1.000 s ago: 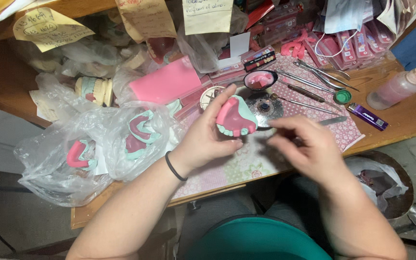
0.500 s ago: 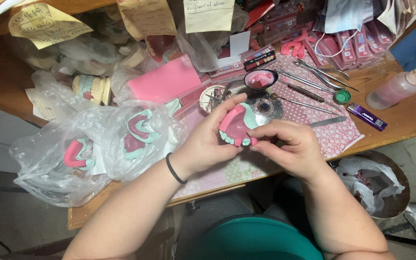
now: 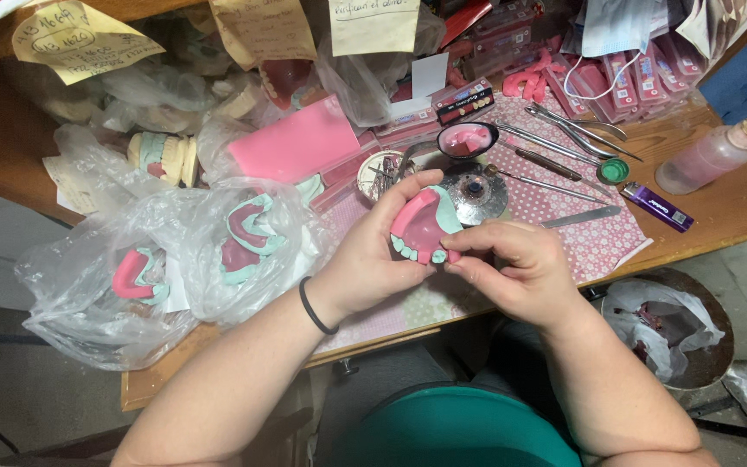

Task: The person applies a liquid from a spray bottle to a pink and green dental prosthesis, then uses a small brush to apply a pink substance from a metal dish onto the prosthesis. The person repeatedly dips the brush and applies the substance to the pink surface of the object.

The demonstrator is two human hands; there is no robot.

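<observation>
My left hand (image 3: 373, 255) grips a pale green dental model with pink wax and a row of teeth (image 3: 424, 227), held above the patterned mat (image 3: 581, 229). My right hand (image 3: 516, 268) meets it from the right, its thumb and fingertips pinching the front edge of the wax by the teeth. A black band sits on my left wrist.
Clear plastic bags (image 3: 157, 259) with more pink-and-green models lie at the left. Behind are a pink wax sheet (image 3: 296, 147), a small bowl of pink material (image 3: 467, 140), a round metal burner (image 3: 475, 192), metal instruments (image 3: 564, 130), a purple lighter (image 3: 657, 206) and a squeeze bottle (image 3: 706, 160). A lined bin (image 3: 667, 329) stands below right.
My right hand has moved left from beside the model onto its front edge. The model has tilted so its pink wax faces up more.
</observation>
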